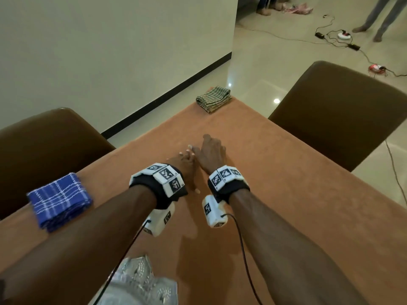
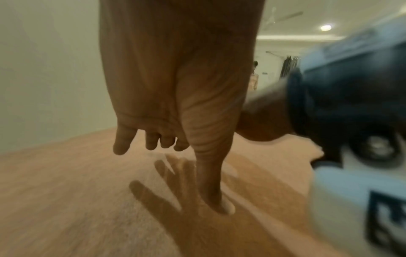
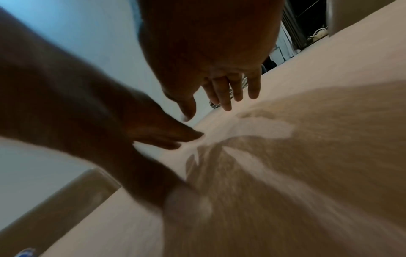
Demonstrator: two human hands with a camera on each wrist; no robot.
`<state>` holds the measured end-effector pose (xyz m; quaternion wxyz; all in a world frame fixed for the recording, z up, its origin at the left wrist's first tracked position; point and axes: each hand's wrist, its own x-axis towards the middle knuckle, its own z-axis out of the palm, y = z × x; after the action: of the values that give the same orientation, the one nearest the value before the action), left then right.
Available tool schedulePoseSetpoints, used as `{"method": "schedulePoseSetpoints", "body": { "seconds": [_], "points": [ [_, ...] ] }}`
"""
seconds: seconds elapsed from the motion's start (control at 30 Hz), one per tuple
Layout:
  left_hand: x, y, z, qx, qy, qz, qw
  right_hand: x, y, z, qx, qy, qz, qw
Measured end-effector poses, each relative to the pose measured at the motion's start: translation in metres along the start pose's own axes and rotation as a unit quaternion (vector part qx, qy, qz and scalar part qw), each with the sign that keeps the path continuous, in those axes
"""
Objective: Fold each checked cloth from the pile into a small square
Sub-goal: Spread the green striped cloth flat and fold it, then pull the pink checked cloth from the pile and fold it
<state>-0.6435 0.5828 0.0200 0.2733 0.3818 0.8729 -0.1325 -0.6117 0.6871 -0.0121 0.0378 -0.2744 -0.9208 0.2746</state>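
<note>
Orange-clothed tabletop (image 1: pixel 286 183) is lying bare under the left hand (image 1: pixel 185 170) and right hand (image 1: pixel 211 155), fingers loosely spread, gripping nothing — between cloths, I judge — while the blue checked cloth (image 1: pixel 59 201) is sitting folded at the left edge and the green checked pile (image 1: pixel 213 99) is waiting at the far corner for a forward reach.

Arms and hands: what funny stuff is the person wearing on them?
Both forearms are bare, with no sleeves. Near the left hand and the right hand, each wrist carries a black strap topped with white blocks printed with black square-pattern codes. A white box hangs under each wrist, and a thin black cable runs back from each box.
</note>
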Motion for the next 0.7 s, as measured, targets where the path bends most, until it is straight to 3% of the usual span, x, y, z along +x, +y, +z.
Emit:
{"method": "schedulePoseSetpoints", "body": {
  "seconds": [0.17, 0.33, 0.47, 0.6, 0.7],
  "points": [
    [-0.081, 0.006, -0.017, -0.04, 0.07, 0.007, 0.997, -0.077, -0.005, -0.016, -0.004, 0.016, 0.007, 1.0],
    [-0.157, 0.007, -0.042, -0.08, 0.092, -0.017, 0.992, -0.134, -0.033, -0.057, -0.04, 0.044, -0.057, 0.997],
    [-0.216, 0.004, -0.064, -0.099, 0.147, -0.004, 0.984, -0.174, -0.054, -0.094, -0.047, 0.091, -0.101, 0.99],
    [-0.27, 0.001, -0.058, -0.134, 0.231, 0.01, 0.964, -0.226, -0.072, -0.111, -0.041, 0.11, -0.126, 0.985],
    [-0.301, -0.005, -0.041, -0.141, 0.24, 0.008, 0.96, -0.266, -0.082, -0.105, -0.031, 0.078, -0.128, 0.988]
  ]
}}
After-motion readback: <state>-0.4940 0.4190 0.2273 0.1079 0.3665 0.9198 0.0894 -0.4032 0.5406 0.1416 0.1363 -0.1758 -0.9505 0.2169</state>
